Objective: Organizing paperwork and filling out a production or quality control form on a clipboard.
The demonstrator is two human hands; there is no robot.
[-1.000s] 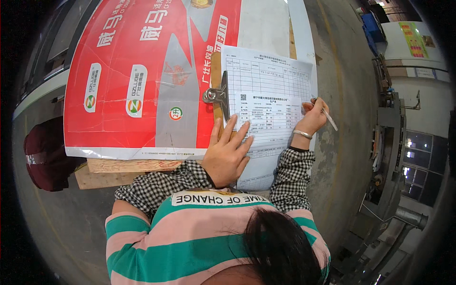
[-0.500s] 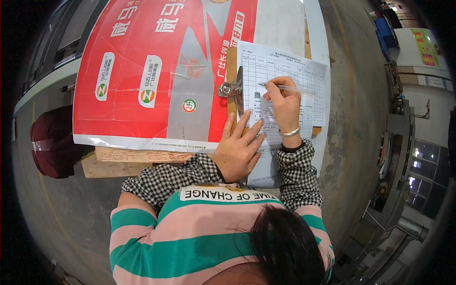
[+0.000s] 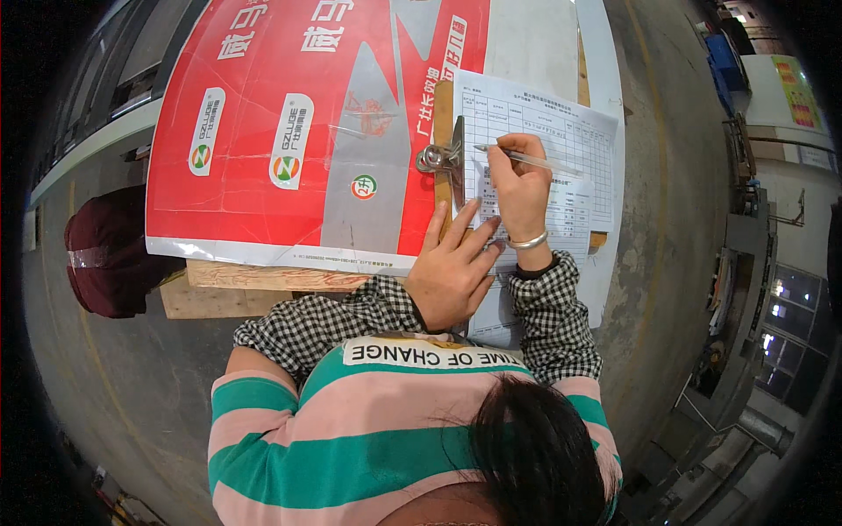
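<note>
Since a second ago the right hand (image 3: 519, 188) has slid from the sheet's right edge over to about 10 o'clock on the page, close to the clip, and it's still got the pen; the left hand (image 3: 452, 267) hasn't budged.

Biggest thing here is the glossy red and grey printed plastic sack (image 3: 307, 123), lying flat and covering most of the pale wooden table (image 3: 263, 279). Looks slick and floppy, so it'd probably slide and sag if you grabbed one corner.

At 9 o'clock from the sack there's a dark maroon rounded bundle with a band of clear tape (image 3: 110, 250) down on the grey concrete floor (image 3: 105, 386).

Next, the white printed form sheet (image 3: 548, 167), sitting at 3 o'clock from the sack on a brown wooden clipboard (image 3: 443, 114). Paper's light and flimsy, creases easily. I'd say lift it by the stiff board, not the sheet.

The left hand lies at 7 o'clock on the page, fingers spread and pressed flat, pinning the paper down and gripping nothing.

The silver metal spring clip (image 3: 441, 159) bites the sheet's left edge, just at 9 o'clock from the right hand.

Smallest: the slim clear-barrelled pen (image 3: 526, 159), pinched between closed fingers of the right hand, tip toward the clip. Light, rigid, a bit slippery I'd guess, best held low near the tip. A silver bangle (image 3: 529, 240) sits on that wrist.
</note>
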